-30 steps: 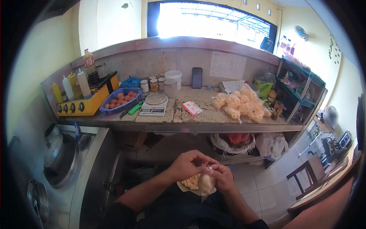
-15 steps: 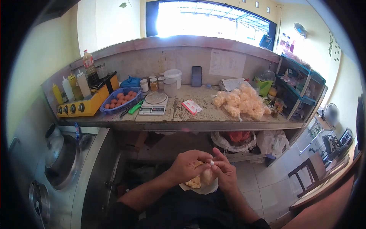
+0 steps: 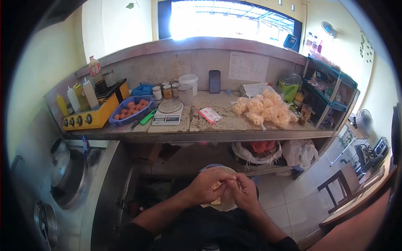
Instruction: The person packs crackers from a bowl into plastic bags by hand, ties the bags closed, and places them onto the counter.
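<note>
Yellowish food (image 3: 216, 201) in a pale container (image 3: 228, 204), as I view it from my remote post; it sits low, at about lap height before the person's dark clothing (image 3: 188, 230), lower than the counter (image 3: 197, 129) and directly beneath both hands. Left hand (image 3: 208, 184) and right hand (image 3: 246, 194) meet above it, fingertips drawn close so that the gap between them is narrow; whether they pinch anything, and how tightly each is closed, I cannot tell, since the backs of the hands cover the contact.

I judge that the hands meet over the container so that loose bits would fall back into it, and that its low position suits work with both arms bent; what supports it is hidden from me. On the counter, a heap of filled plastic bags (image 3: 266, 109) lies towards the right, probably gathered there to stay together; a digital scale (image 3: 166, 120) stands nearer the left, beside a blue basket (image 3: 136, 118) whose walls presumably keep the eggs (image 3: 130, 109) from rolling; a phone (image 3: 215, 82) is propped upright near the back wall (image 3: 197, 67), perhaps for easy viewing.

As to appearance, the food shows only in small patches beside the left hand; these look yellow-orange, rough and uneven; the remainder is concealed.
</note>
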Available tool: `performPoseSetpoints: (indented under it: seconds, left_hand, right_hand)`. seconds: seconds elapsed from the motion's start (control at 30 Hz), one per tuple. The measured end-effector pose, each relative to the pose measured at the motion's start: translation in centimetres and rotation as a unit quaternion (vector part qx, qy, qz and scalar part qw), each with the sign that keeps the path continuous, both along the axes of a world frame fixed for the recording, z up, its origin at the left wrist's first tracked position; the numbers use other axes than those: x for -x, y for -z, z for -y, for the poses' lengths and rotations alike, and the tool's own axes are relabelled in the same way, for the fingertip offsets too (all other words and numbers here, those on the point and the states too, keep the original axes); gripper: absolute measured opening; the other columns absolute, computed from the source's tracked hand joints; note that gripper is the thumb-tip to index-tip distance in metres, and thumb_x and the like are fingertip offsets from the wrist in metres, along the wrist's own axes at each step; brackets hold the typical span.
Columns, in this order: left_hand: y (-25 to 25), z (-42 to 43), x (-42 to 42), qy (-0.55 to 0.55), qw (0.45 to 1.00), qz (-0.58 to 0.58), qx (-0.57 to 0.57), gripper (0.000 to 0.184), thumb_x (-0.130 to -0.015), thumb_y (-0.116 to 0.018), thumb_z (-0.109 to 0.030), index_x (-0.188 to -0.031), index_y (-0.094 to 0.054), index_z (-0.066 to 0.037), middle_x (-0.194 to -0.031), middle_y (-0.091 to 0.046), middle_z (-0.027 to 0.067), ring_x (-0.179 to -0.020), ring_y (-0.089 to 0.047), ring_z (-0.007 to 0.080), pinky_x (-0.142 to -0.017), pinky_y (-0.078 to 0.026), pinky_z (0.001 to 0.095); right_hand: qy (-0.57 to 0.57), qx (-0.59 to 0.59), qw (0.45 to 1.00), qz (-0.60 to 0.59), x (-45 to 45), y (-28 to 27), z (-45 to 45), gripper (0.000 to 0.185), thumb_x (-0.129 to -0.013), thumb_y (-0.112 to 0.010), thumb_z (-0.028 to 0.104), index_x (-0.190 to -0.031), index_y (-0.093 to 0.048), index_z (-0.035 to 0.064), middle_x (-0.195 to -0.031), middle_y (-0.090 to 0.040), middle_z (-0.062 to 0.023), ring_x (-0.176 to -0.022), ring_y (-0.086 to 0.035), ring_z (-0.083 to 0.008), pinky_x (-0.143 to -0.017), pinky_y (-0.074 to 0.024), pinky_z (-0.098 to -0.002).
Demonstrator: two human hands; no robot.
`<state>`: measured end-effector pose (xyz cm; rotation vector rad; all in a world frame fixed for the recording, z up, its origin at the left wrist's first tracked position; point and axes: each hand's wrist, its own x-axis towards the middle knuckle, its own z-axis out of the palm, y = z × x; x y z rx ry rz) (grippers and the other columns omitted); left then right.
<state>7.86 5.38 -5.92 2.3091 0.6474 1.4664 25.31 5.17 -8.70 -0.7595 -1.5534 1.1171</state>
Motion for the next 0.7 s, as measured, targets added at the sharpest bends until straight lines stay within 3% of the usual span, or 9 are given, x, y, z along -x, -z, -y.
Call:
performPoseSetpoints:
  seconds: [0.13,0.23,0.3,0.6,0.7]
  left_hand:
    - [0.2,0.4,0.4,0.003,0.999,-0.014,0.029,0.028,-0.077,-0.066,0.001,-0.104,-0.061,-0.006,-0.088,-0.062,0.008,-0.079,-0.062,0.0239,-0.075,-0.049,0.0342]
    - [0.4,0.8,0.5,0.012,0.999,-0.009,0.048,0.029,-0.076,-0.065,0.001,-0.104,-0.06,-0.006,-0.088,-0.062,0.0082,-0.077,-0.061,0.0238,-0.074,-0.049,0.0343]
    - [0.4,1.0,0.8,0.013,0.998,-0.009,0.063,0.028,-0.076,-0.065,0.002,-0.102,-0.06,-0.005,-0.088,-0.062,0.0087,-0.077,-0.06,0.024,-0.073,-0.049,0.0346]
    - [-2.0,0.3,3.2,-0.043,0.989,-0.094,-0.107,0.02,-0.076,-0.064,0.002,-0.095,-0.061,-0.005,-0.088,-0.062,0.0105,-0.077,-0.06,0.0291,-0.071,-0.048,0.0368]
    - [-1.7,-0.1,3.4,-0.066,0.991,-0.076,-0.085,0.03,-0.077,-0.065,0.0,-0.106,-0.06,-0.004,-0.092,-0.064,0.0105,-0.081,-0.062,0.0269,-0.076,-0.049,0.035]
  right_hand:
    - [-0.003,-0.059,0.993,0.099,-0.1,0.5,-0.4,0.022,-0.094,-0.05,0.018,-0.101,-0.059,-0.0013,-0.097,-0.064,-0.0146,-0.091,-0.061,-0.0224,-0.081,-0.0467,-0.033]
    - [-0.059,-0.063,0.991,0.104,0.0,-0.4,-0.3,0.023,-0.093,-0.046,0.017,-0.102,-0.057,-0.0014,-0.095,-0.062,-0.0162,-0.09,-0.06,-0.0276,-0.081,-0.0453,-0.0358]
    - [-0.08,-0.072,0.988,0.109,0.1,-0.2,-0.3,0.023,-0.093,-0.046,0.017,-0.102,-0.057,-0.0002,-0.093,-0.061,-0.0164,-0.09,-0.059,-0.0284,-0.081,-0.045,-0.0363]
    - [-0.088,-0.194,0.957,0.197,0.4,-0.5,-0.8,0.014,-0.089,-0.054,0.016,-0.091,-0.058,0.003,-0.082,-0.057,-0.0138,-0.082,-0.057,-0.0318,-0.074,-0.0443,-0.0388]
    - [-0.033,-0.254,0.942,0.219,0.3,-0.8,-1.4,0.015,-0.088,-0.058,0.017,-0.087,-0.06,0.0025,-0.082,-0.058,-0.0139,-0.079,-0.057,-0.0308,-0.071,-0.0447,-0.0388]
